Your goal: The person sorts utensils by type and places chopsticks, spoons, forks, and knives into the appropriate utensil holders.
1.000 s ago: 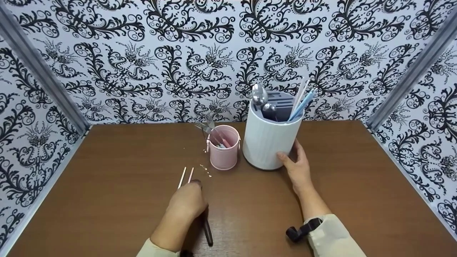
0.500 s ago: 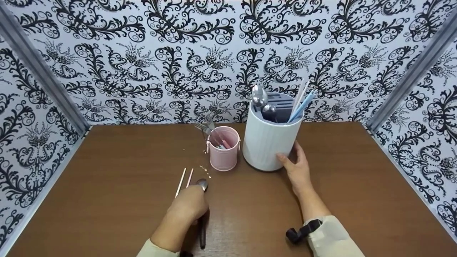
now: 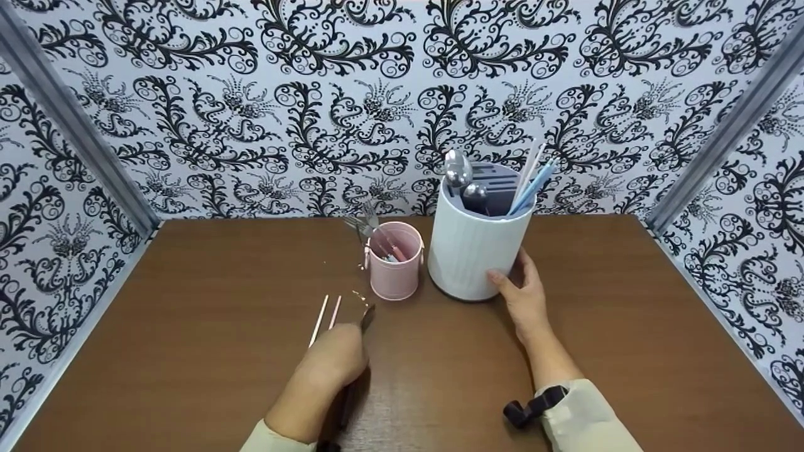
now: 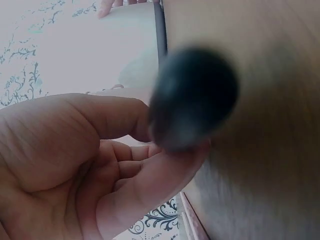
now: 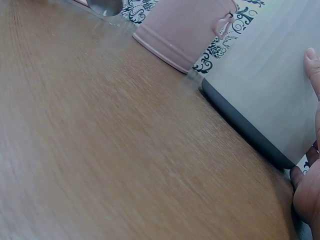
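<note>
My left hand pinches a dark-handled spoon low over the table. The bowl end points toward the pink cup, and the handle runs back under my palm. In the left wrist view the blurred dark handle shows between thumb and fingers. My right hand grips the lower right side of a tall white utensil holder, thumb on the front, other fingers behind it. Metal spoons, pale sticks and blue-handled utensils stand in its grey top.
A pink cup holding several forks stands left of the holder. Two chopsticks lie beside my left hand. Small pale crumbs are scattered near the cup. Patterned walls enclose the brown table.
The spoon has turned in my left hand: its bowl now reaches farther toward the crumbs and shows edge-on, while its handle end has swung left. My right hand stays on the holder.
</note>
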Action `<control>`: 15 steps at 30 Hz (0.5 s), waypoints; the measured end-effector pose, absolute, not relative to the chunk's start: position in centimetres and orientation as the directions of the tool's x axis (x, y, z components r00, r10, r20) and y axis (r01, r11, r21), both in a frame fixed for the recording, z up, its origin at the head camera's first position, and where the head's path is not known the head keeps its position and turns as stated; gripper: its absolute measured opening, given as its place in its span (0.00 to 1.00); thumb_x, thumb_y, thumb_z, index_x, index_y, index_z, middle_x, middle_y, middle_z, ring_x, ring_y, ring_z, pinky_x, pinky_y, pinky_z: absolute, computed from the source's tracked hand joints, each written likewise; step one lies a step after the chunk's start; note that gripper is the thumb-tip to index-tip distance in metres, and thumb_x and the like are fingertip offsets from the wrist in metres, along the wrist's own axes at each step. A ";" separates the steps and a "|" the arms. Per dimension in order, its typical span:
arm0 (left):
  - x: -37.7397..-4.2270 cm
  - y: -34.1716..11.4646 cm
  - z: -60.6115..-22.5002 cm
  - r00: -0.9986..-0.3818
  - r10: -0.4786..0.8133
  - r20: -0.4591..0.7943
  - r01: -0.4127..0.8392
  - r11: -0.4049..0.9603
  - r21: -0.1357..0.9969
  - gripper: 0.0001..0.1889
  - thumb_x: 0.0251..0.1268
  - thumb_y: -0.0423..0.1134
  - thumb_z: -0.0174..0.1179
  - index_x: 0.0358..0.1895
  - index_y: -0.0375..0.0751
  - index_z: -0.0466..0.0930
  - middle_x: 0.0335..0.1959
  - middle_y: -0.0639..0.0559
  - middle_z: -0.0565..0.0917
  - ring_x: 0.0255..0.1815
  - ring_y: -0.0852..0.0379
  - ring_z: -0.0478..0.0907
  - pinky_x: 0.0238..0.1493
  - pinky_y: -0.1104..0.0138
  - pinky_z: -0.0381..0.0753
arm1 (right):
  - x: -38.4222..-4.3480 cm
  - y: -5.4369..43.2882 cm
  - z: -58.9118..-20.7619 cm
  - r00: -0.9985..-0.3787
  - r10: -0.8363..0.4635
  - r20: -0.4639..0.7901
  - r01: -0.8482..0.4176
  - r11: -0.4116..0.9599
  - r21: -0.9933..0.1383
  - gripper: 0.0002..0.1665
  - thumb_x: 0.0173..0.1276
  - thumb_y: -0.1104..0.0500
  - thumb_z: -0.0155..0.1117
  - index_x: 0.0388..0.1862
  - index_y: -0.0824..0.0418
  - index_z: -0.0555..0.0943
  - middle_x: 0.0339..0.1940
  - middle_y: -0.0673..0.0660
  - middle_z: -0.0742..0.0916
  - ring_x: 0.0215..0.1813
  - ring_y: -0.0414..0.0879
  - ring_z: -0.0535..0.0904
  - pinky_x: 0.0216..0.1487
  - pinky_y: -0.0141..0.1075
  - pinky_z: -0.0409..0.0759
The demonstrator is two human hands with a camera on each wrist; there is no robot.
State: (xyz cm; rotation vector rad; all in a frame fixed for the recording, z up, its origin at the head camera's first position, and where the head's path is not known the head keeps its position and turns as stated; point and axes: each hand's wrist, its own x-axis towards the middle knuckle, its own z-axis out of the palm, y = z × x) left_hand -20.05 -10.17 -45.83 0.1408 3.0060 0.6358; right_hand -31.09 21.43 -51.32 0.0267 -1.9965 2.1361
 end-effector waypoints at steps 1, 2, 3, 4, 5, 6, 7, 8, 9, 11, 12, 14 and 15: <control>-20.0 -10.2 -45.8 -0.994 0.105 -0.040 0.079 0.909 0.408 0.07 0.56 0.25 0.58 0.37 0.29 0.84 0.35 0.34 0.89 0.37 0.39 0.88 0.40 0.45 0.87 | -31.1 21.4 -51.3 -0.976 0.146 0.160 -0.169 -0.052 -0.984 0.51 0.70 0.61 0.71 0.85 0.62 0.53 0.83 0.61 0.65 0.81 0.52 0.61 0.84 0.46 0.58; -20.0 -10.1 -45.8 -0.994 0.108 -0.034 0.084 0.909 0.408 0.07 0.56 0.25 0.59 0.37 0.29 0.84 0.35 0.34 0.89 0.38 0.38 0.89 0.40 0.45 0.87 | -31.1 21.5 -51.3 -0.976 0.147 0.162 -0.170 -0.050 -0.984 0.51 0.71 0.61 0.70 0.85 0.62 0.53 0.83 0.61 0.64 0.81 0.52 0.61 0.85 0.46 0.58; -20.0 -10.1 -45.8 -0.994 0.108 -0.032 0.086 0.909 0.408 0.08 0.56 0.26 0.60 0.38 0.29 0.84 0.35 0.34 0.89 0.38 0.38 0.89 0.40 0.44 0.87 | -31.1 21.5 -51.3 -0.976 0.146 0.161 -0.170 -0.049 -0.984 0.51 0.71 0.62 0.70 0.85 0.62 0.53 0.84 0.61 0.64 0.81 0.52 0.60 0.85 0.46 0.57; -20.0 -10.1 -45.8 -0.994 0.109 -0.031 0.087 0.909 0.407 0.08 0.56 0.26 0.61 0.39 0.29 0.84 0.35 0.34 0.89 0.38 0.38 0.89 0.40 0.44 0.87 | -31.0 21.5 -51.3 -0.976 0.147 0.161 -0.169 -0.044 -0.985 0.51 0.71 0.61 0.70 0.85 0.62 0.53 0.84 0.61 0.64 0.81 0.52 0.60 0.85 0.46 0.57; -20.0 -10.1 -45.8 -0.993 0.112 -0.026 0.092 0.910 0.404 0.09 0.55 0.26 0.62 0.40 0.29 0.83 0.35 0.34 0.88 0.38 0.38 0.89 0.40 0.44 0.87 | -31.0 21.5 -51.3 -0.976 0.147 0.160 -0.168 -0.041 -0.985 0.51 0.71 0.61 0.70 0.85 0.62 0.53 0.84 0.61 0.63 0.82 0.52 0.60 0.85 0.46 0.56; -20.1 -10.0 -45.8 -0.993 0.114 -0.022 0.096 0.910 0.403 0.09 0.55 0.26 0.63 0.41 0.29 0.83 0.35 0.34 0.88 0.38 0.37 0.89 0.40 0.44 0.87 | -31.0 21.5 -51.3 -0.976 0.146 0.160 -0.166 -0.035 -0.985 0.51 0.71 0.61 0.70 0.85 0.62 0.53 0.84 0.61 0.63 0.82 0.51 0.59 0.85 0.46 0.56; -20.0 -10.0 -45.8 -0.993 0.117 -0.013 0.102 0.910 0.401 0.10 0.55 0.27 0.64 0.42 0.29 0.82 0.35 0.34 0.88 0.38 0.37 0.89 0.40 0.44 0.87 | -31.0 21.5 -51.3 -0.977 0.146 0.159 -0.165 -0.031 -0.986 0.52 0.71 0.61 0.70 0.85 0.62 0.52 0.84 0.61 0.63 0.82 0.51 0.59 0.86 0.46 0.56; -20.0 -10.0 -45.8 -0.993 0.121 -0.006 0.108 0.911 0.399 0.11 0.55 0.27 0.65 0.42 0.29 0.81 0.34 0.34 0.88 0.38 0.37 0.89 0.40 0.44 0.87 | -31.0 21.5 -51.3 -0.977 0.145 0.158 -0.164 -0.030 -0.986 0.52 0.71 0.60 0.70 0.85 0.62 0.52 0.85 0.61 0.62 0.83 0.52 0.58 0.86 0.46 0.55; -20.0 -10.0 -45.9 -0.992 0.128 0.007 0.120 0.909 0.399 0.11 0.55 0.27 0.65 0.42 0.29 0.81 0.34 0.34 0.88 0.38 0.36 0.88 0.40 0.44 0.87 | -31.0 21.5 -51.3 -0.977 0.145 0.158 -0.164 -0.028 -0.986 0.52 0.71 0.60 0.70 0.85 0.62 0.52 0.85 0.61 0.62 0.83 0.52 0.58 0.86 0.46 0.55; -20.0 -10.0 -45.9 -0.988 0.153 0.039 0.155 0.905 0.397 0.08 0.57 0.28 0.65 0.40 0.31 0.80 0.32 0.35 0.87 0.37 0.36 0.88 0.39 0.44 0.86 | -31.0 21.5 -51.3 -0.976 0.147 0.159 -0.164 -0.024 -0.986 0.52 0.71 0.60 0.71 0.85 0.62 0.52 0.85 0.61 0.62 0.83 0.51 0.57 0.86 0.46 0.55; -19.9 -10.0 -45.9 -0.984 0.169 0.059 0.178 0.900 0.397 0.07 0.58 0.28 0.64 0.39 0.32 0.80 0.31 0.35 0.87 0.37 0.36 0.88 0.38 0.44 0.86 | -31.1 21.5 -51.3 -0.976 0.147 0.161 -0.166 -0.024 -0.986 0.52 0.71 0.60 0.71 0.85 0.62 0.52 0.85 0.61 0.62 0.83 0.51 0.57 0.86 0.46 0.54; -19.9 -10.0 -45.8 -0.975 0.202 0.097 0.224 0.887 0.403 0.04 0.59 0.28 0.64 0.36 0.35 0.79 0.29 0.38 0.86 0.35 0.37 0.88 0.36 0.45 0.85 | -31.1 21.5 -51.3 -0.975 0.149 0.164 -0.170 -0.027 -0.985 0.52 0.71 0.60 0.71 0.85 0.62 0.53 0.85 0.61 0.62 0.83 0.52 0.58 0.86 0.46 0.54; -19.9 -10.0 -45.7 -0.970 0.217 0.111 0.243 0.878 0.412 0.03 0.61 0.29 0.63 0.34 0.37 0.79 0.29 0.39 0.86 0.34 0.39 0.87 0.34 0.46 0.84 | -31.1 21.4 -51.3 -0.975 0.150 0.164 -0.169 -0.025 -0.985 0.52 0.71 0.60 0.71 0.85 0.62 0.53 0.85 0.61 0.62 0.83 0.51 0.57 0.86 0.45 0.54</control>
